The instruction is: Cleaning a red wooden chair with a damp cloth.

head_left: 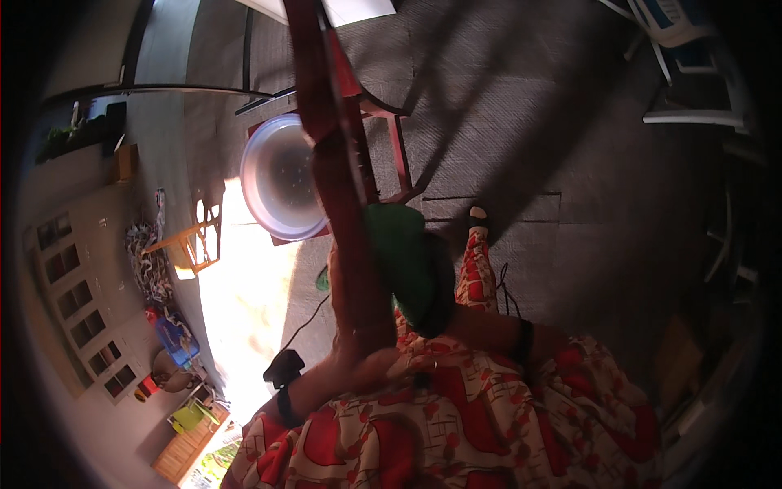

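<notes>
A long dark red wooden piece [338, 187], close to the camera, runs from the top edge down to my lap. My left hand [366, 363] is closed around its lower end. My right hand [442, 281], in deep shadow, presses a green cloth [395, 253] against the right side of the wood. Its fingers are mostly hidden by the cloth. Another bit of green shows left of the wood. Behind the piece, a pale basin [252, 183] holding cloudy water rests on a red support, partly covered by the wood.
A red wooden frame with legs [399, 155] stands on the grey floor beyond. White chairs [692, 118] are at the far right. Along the left are a small wooden stool [195, 240] and a pale cabinet [77, 285]. A dark device [283, 368] with a cable hangs by my left wrist.
</notes>
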A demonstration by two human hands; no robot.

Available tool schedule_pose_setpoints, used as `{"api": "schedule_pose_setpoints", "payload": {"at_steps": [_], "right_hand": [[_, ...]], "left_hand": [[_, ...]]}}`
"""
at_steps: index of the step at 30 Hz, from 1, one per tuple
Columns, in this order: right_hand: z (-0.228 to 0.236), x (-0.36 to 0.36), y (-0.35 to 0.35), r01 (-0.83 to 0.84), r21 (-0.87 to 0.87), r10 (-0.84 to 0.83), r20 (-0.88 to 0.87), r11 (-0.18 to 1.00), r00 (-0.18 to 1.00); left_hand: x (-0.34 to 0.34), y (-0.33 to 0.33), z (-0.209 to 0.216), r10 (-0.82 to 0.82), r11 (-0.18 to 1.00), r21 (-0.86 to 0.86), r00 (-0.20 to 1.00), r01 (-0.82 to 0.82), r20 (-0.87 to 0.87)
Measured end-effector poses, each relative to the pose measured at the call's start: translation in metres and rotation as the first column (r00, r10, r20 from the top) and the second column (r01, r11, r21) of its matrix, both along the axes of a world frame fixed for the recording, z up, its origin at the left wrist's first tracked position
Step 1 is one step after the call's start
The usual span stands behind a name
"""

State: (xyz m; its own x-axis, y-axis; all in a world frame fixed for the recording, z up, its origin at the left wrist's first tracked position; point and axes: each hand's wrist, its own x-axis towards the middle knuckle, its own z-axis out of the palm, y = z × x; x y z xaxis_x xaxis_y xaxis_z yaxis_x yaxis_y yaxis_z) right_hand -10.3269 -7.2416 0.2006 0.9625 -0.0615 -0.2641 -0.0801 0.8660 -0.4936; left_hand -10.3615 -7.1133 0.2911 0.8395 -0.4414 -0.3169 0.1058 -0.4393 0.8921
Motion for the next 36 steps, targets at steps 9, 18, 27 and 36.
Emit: {"api": "schedule_pose_setpoints", "payload": {"at_steps": [9,18,27,36], "right_hand": [[-0.028,0.017,0.021,-0.298,-0.053,0.286,-0.169,0.953,0.943],[-0.008,0.021,0.029,-0.428,-0.248,0.388,-0.194,0.869,0.901],[0.034,0.009,-0.014,-0.395,-0.429,0.333,-0.215,0.813,0.918],[0.025,0.005,-0.015,-0.379,-0.429,0.298,-0.245,0.82,0.923]], "left_hand": [[0.04,-0.022,0.018,-0.063,0.986,-0.159,0.996,0.054,-0.056],[0.061,-0.042,0.019,-0.004,0.972,-0.228,0.967,0.064,0.254],[0.056,-0.045,0.012,0.099,0.968,-0.251,0.952,-0.024,0.289],[0.057,-0.049,0.015,0.14,0.968,-0.244,0.942,-0.065,0.306]]}}
